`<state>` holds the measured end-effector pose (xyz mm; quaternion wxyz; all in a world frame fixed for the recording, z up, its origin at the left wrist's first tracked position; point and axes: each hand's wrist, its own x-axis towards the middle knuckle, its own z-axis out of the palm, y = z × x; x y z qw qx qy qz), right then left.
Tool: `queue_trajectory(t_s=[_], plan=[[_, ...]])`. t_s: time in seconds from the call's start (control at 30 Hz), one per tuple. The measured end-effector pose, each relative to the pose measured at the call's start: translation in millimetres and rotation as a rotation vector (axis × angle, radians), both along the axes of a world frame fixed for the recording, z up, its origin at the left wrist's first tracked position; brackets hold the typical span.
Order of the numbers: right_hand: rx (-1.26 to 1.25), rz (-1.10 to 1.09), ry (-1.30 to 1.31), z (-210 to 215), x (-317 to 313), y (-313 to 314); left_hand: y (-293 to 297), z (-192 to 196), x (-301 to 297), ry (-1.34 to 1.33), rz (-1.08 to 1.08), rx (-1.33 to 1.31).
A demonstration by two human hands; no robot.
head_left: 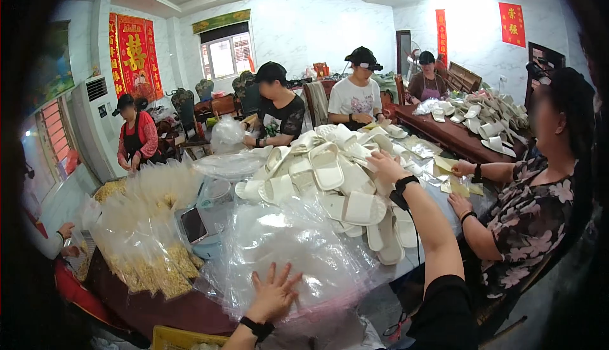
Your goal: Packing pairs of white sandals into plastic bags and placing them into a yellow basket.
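My left hand (276, 294) lies flat with spread fingers on a stack of clear plastic bags (273, 229) at the table's near side. My right arm stretches forward over a big heap of cream-white slippers (327, 166). Up there my right hand (387, 167) rests against slippers on the heap's right side, its fingers stretched out; whether it grips one I cannot make out. Below that hand, several slippers (384, 239) spill toward the near edge of the heap.
Left of the bags stand filled clear bags of small yellowish pieces (158, 261) and a dark phone-like device (193, 224). A co-worker's hand (463, 167) holds yellowish sheets at right. Other people work around the tables. A second slipper pile (485, 118) covers the far table. A yellow crate (184, 338) sits below.
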<state>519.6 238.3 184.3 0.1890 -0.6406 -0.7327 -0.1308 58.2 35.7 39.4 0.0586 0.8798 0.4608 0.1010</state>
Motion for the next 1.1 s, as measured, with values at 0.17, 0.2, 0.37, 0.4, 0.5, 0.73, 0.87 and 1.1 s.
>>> queue_trajectory(t_s=[0.17,0.2,0.37,0.4,0.5,0.73,0.87,1.1], plan=[[-0.135,-0.135,-0.271,20.4,9.5,10.7,1.5,-2.4,1.1,-0.049,-0.009,-0.031],[-0.057,-0.063,-0.263,21.8,16.5,6.9,2.4,-3.1,2.1,-0.055,-0.016,-0.041],[-0.132,-0.046,0.015,44.6,33.7,-9.3,-1.9,10.3,4.1,-0.019,0.015,-0.072],[-0.045,-0.046,-0.034,44.6,35.5,-13.2,-1.6,9.1,3.5,-0.025,0.014,-0.081],[0.029,-0.126,-0.114,53.0,45.9,-22.9,-0.2,5.3,2.0,-0.029,0.019,-0.075],[0.075,-0.242,-0.022,19.3,107.7,-48.8,4.0,5.9,7.5,-0.058,-0.011,-0.065],[0.165,0.009,-0.086,-15.1,90.9,-62.9,-0.6,1.7,2.2,-0.079,0.02,-0.061],[-0.12,0.159,-0.393,2.8,23.9,-122.3,-1.5,7.8,4.3,-0.06,0.019,-0.065]])
